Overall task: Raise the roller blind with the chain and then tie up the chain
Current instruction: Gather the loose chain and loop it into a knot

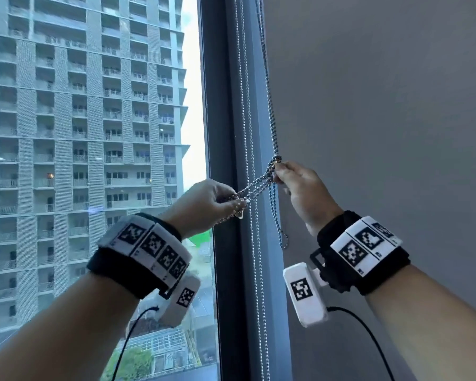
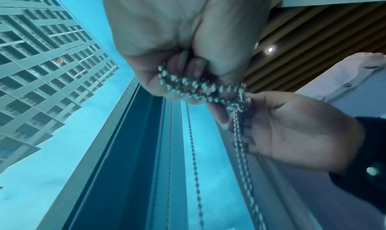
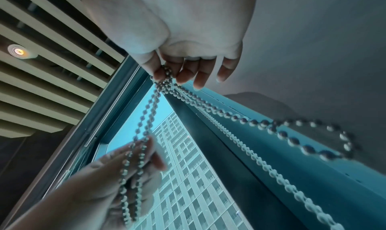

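A metal bead chain hangs down beside the dark window frame and bunches into a twist. My right hand pinches the chain at that twist between thumb and fingertips. Several strands run down-left to my left hand, which grips them in curled fingers. A slack loop of the chain dangles below my right hand and swings near the right wrist camera. The window glass is uncovered; the blind itself is out of view.
A second, white bead chain hangs straight down along the frame, behind the strands. A plain grey wall fills the right side. A slatted ceiling with a spotlight is overhead. A tall building shows through the glass.
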A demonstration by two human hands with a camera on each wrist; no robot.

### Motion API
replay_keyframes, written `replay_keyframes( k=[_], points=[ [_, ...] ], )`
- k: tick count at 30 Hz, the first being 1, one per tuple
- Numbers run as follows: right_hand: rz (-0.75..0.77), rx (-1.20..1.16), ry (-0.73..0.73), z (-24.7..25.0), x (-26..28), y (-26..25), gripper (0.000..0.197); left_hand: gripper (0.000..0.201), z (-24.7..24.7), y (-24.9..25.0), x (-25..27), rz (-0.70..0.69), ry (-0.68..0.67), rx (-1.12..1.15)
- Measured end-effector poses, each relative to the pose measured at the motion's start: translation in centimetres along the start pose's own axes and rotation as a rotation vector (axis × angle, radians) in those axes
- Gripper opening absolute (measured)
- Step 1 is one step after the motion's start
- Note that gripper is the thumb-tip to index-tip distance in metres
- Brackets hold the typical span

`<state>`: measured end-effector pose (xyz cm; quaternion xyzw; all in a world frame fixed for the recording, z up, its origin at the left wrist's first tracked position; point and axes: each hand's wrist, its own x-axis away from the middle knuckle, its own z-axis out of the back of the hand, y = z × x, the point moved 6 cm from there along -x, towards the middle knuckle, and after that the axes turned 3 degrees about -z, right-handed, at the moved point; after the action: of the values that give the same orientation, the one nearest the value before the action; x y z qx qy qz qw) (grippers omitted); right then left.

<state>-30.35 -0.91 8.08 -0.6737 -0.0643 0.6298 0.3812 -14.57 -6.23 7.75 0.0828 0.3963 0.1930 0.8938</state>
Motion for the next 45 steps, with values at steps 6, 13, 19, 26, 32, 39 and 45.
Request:
replay_keyframes(
  k=[6,13,19,26,32,39,45],
  points=[
    [0.005,0.022,0.018,0.7,-0.3,0.1,0.027,0.043,1.2,1.7,-0.2,-0.031,-0.078,-0.005],
    [0.031,0.044,0.012,0.6,-0.4,-0.6,0.03,0.047,2.7,2.1,-0.4,-0.099,-0.039,-0.312],
    [0.017,0.032,0.004,0.7,-0.3,-0.5,0.031,0.038,2.3,3.5,-0.4,-0.161,-0.03,-0.137],
    [0.003,-0.051,-0.078,-0.8,0.3,-1.5,0.024,0.024,4.6,5.8,-1.8,-0.148,0.316,0.337],
    [-0.08,-0.292,0.047,0.0,-0.6,-1.3,0.022,0.026,4.4,6.9,-1.8,-0.119,0.26,0.561],
    [0.013,-0.091,0.182,1.2,-1.2,-1.3,0.022,0.019,2.5,6.1,0.4,0.0,-0.164,0.612],
    [0.032,-0.05,0.222,1.6,-1.3,-1.2,0.022,0.022,-1.8,1.8,2.1,0.219,-0.701,-0.055]
  ],
)
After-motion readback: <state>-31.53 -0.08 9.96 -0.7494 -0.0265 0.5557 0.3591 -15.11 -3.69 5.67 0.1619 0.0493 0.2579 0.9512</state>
